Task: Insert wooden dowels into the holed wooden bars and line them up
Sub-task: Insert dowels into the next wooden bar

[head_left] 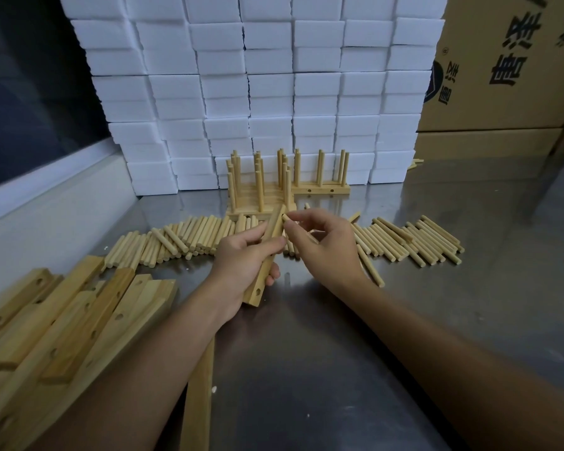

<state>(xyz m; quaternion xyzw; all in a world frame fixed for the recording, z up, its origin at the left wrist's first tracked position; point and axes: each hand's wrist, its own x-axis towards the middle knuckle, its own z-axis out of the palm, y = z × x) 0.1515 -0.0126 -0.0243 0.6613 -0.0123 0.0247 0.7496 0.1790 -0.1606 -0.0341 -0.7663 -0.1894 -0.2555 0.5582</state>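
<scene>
My left hand point(241, 265) grips a holed wooden bar point(267, 255) around its middle, slanted away from me above the metal table point(339, 353). My right hand point(319, 242) pinches a short wooden dowel point(285, 218) and holds its tip at the bar's far end. Loose dowels point(183, 237) lie in a wide band across the table behind both hands, with more dowels point(414, 239) to the right. Finished bars with upright dowels point(261, 183) stand in rows behind that, one more bar point(321, 187) to their right.
A pile of empty holed bars point(62, 320) lies at the left front. One plain bar point(199, 402) lies under my left forearm. White foam blocks point(258, 92) are stacked behind the work. Cardboard boxes point(508, 66) stand at the back right.
</scene>
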